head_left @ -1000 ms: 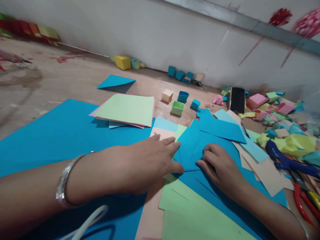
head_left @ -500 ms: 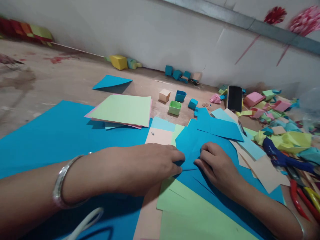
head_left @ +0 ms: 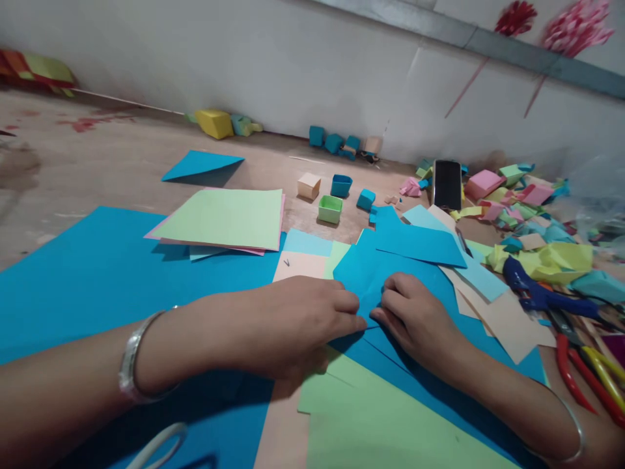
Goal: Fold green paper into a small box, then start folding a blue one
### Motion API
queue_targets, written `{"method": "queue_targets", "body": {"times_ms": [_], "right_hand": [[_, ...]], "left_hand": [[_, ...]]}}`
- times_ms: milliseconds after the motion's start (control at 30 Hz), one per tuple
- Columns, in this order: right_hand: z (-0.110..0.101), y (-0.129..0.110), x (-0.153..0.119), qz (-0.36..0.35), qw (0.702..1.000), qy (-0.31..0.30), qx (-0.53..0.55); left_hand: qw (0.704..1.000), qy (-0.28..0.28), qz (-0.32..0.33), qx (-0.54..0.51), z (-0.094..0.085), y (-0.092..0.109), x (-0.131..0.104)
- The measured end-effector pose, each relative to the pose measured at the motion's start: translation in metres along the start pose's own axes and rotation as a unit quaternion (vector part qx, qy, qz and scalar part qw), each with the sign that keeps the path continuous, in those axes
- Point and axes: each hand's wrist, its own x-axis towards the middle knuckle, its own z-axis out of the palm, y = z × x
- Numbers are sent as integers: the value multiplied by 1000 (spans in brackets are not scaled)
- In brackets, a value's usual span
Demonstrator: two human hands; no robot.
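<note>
A sheet of blue paper (head_left: 368,270) with a straight edge towards me lies between my hands. My left hand (head_left: 288,326), a silver bangle on its wrist, pinches this edge with thumb and forefinger. On the other side my right hand (head_left: 415,319) has its fingers curled, thumb and fingertip closed on the same edge. The two sets of fingertips are close together. Beneath them are green paper (head_left: 371,417), a peach strip (head_left: 283,430) and a larger blue sheet (head_left: 88,280). What lies under my left palm is hidden.
A stack of green and pink sheets (head_left: 229,218) sits behind my left hand. Small folded paper boxes (head_left: 330,209) stand near the wall. At right are a phone (head_left: 447,184), paper scraps, a blue-handled tool (head_left: 532,293) and red-handled pliers (head_left: 566,371). A white loop (head_left: 161,446) shows at front left.
My left fingertips have slid right along the blue edge, narrowing the gap to my right hand. The whole view has shifted slightly; the right hand keeps its curled grip.
</note>
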Motion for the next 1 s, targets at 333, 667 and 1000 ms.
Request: {"method": "queue_targets", "body": {"times_ms": [333, 667, 1000], "right_hand": [[1, 1, -1, 21, 1000, -13, 11], [-5, 10, -3, -9, 999, 19, 24], [-30, -22, -14, -165, 977, -37, -130]], "left_hand": [[998, -39, 26, 43, 7, 1, 3], [997, -40, 40, 48, 7, 0, 2], [998, 6, 51, 26, 16, -5, -1]]}}
